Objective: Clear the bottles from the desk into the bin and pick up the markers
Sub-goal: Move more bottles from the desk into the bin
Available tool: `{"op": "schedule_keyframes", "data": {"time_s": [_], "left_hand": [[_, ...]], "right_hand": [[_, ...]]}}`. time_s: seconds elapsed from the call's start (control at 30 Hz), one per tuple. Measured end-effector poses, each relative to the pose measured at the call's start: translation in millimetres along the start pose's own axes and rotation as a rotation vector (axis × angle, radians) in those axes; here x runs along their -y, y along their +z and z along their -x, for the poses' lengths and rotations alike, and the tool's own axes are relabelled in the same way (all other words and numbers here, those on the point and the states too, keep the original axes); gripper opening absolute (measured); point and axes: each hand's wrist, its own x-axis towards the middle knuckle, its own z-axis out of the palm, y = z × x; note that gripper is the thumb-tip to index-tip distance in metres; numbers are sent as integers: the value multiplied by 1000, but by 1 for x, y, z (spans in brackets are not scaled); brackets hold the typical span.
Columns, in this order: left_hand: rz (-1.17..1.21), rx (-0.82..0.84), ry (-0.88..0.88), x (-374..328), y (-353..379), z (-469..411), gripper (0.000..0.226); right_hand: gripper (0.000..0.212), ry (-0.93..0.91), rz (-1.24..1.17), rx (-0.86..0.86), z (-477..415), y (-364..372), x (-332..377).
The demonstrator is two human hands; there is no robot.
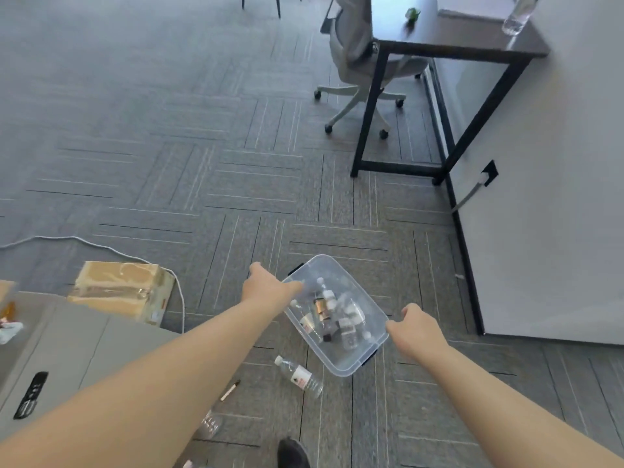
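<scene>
Two bare forearms are extended from the lower edge, with a dark shoe (pixel 292 452) seen between them. Between the hands a clear plastic bin (pixel 344 364) is held: its left rim is gripped by the left hand (pixel 266 285) and its right rim by the right hand (pixel 418 327), fingers curled over the edge. Several small bottles (pixel 332 315) are contained in it. Nearer than the hands, on the carpet, a water bottle (pixel 299 376) is laid just beside the bin, a marker (pixel 230 390) beside the left forearm, and a clear bottle (pixel 209 423) partly under that forearm. Well beyond the right hand, a desk (pixel 456 45) is shown with a desk bottle (pixel 518 11) standing at its corner.
</scene>
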Motion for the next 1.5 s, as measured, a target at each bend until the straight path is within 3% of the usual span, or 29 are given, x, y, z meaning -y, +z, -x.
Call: {"op": "schedule_keyframes", "data": {"time_s": [0.3,0.5,0.67,0.77,0.83,0.93,1.13,1.37,1.5], "left_hand": [[109,-375,43,52,-224,69,90],[312,-684,-30,164,-396,147,97],[464,-869,-163,295,-483,211,81],[552,-938,-229,376,-510,238,60],[561,-951,-316,427,-521,251,70],[576,-953,-399,500,-530,259,89],[604,-959,-575,623,-529,259,79],[600,-962,-699,701,-525,268,67],[575,-954,-716,723,-528,270,79]], "right_hand": [[40,-407,98,-19,102,7,201],[49,-773,172,5,247,74,357],[47,-1023,271,116,380,180,429],[43,-1101,335,190,445,255,448],[37,-1137,408,231,478,303,451],[44,-1155,527,314,514,372,447],[45,-1185,623,444,550,505,446],[62,-1235,892,363,563,611,430],[56,-1180,979,327,552,634,413]]}}
